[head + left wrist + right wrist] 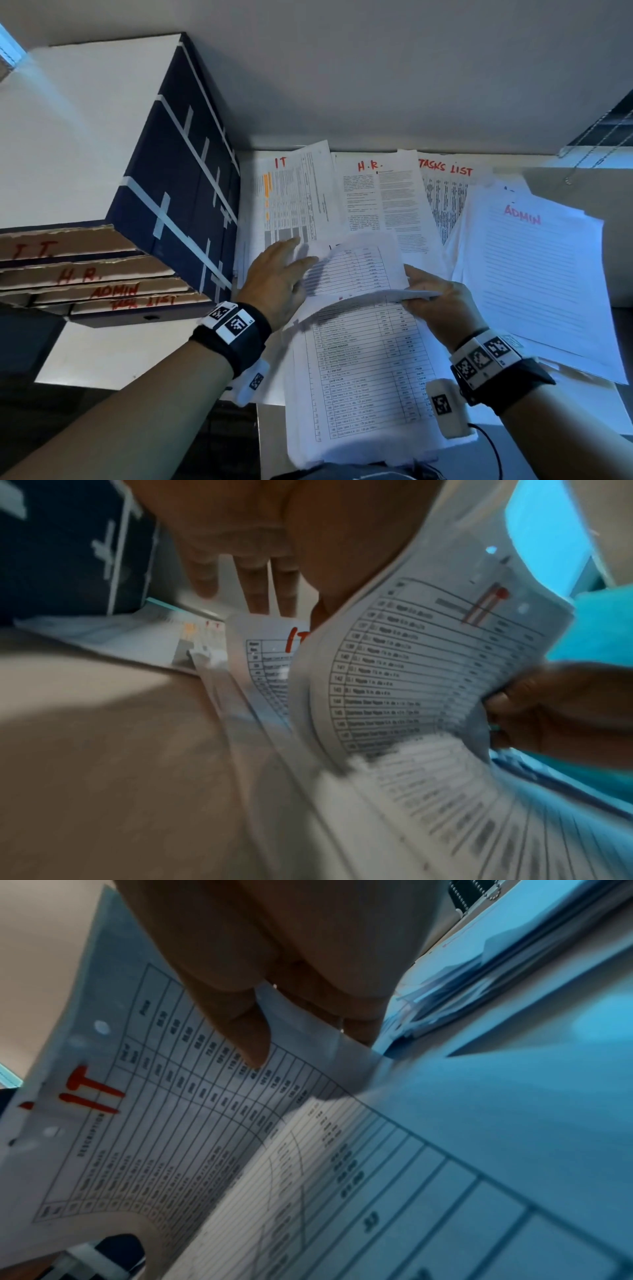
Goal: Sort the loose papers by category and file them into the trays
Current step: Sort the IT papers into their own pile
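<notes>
A table-printed sheet marked "IT" in red is lifted off the loose stack in front of me. My right hand pinches its right edge; in the right wrist view the thumb lies on the sheet. My left hand rests with straight fingers on the sheet's far left corner, beside the IT pile. Piles marked H.R., TASKS LIST and ADMIN lie along the back. The stacked cardboard trays, labelled I.T., H.R., ADMIN and TASK LIST, stand at the left.
A dark blue box crossed with white tape sits on top of the trays, right beside the IT pile. A wall closes the desk behind the piles. A blind cord hangs at the far right. A cable trails from my right wrist.
</notes>
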Tool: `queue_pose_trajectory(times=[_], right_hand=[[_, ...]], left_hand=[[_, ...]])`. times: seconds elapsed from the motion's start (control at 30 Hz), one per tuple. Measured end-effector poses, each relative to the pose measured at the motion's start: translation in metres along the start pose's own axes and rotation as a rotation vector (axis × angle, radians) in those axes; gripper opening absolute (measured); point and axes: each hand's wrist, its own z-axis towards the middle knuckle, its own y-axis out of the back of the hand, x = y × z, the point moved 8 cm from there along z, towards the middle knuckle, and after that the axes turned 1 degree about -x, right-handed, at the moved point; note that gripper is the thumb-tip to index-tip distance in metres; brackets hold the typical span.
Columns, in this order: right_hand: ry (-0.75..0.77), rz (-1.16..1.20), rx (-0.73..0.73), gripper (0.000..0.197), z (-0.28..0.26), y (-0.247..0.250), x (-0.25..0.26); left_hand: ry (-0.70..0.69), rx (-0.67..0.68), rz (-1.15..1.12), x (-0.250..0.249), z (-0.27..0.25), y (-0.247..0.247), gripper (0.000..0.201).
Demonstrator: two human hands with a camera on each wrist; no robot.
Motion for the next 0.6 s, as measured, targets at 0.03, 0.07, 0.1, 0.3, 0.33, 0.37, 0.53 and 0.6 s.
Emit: queue_pose_trajectory(times=[0.03,0.07,0.1,0.3,0.33,0.37,0.53,0.6], right_hand=[[0.035,-0.039,-0.007,0.013,-0.001,-0.001,0.002],[0.074,-0.068,-0.013,0.014,-0.002,0.0,0.006],[0.079,-0.061,-0.003,0.016,-0.003,0.0,0.007],[-0.093,0.258,-0.019,0.02,-0.008,-0.001,-0.009],[-0.081,0.254,-0.04,0.019,-0.009,0.001,-0.011],[-0.063,0.247,-0.051,0.021,-0.01,0.003,-0.011],[-0.045,0.192,0.01,0.036,-0.009,0.005,-0.01],[-0.09,0.175,-0.036,0.018,-0.004,0.012,-0.012]], left_hand=[[0.013,-0.021,-0.056,0.0,0.0,0.002,0.043],[0.05,-0.019,-0.116,0.002,0.002,0.002,0.039],[0.105,-0.004,-0.169,0.005,0.003,0.001,0.036],[0.104,-0.078,-0.314,0.0,0.005,0.008,0.025],[0.085,-0.089,-0.342,-0.002,0.002,0.011,0.025],[0.062,-0.107,-0.367,-0.004,0.0,0.016,0.023],[0.192,-0.168,-0.8,-0.003,0.002,0.043,0.017],[0.442,-0.252,-1.139,0.016,0.007,0.042,0.012]])
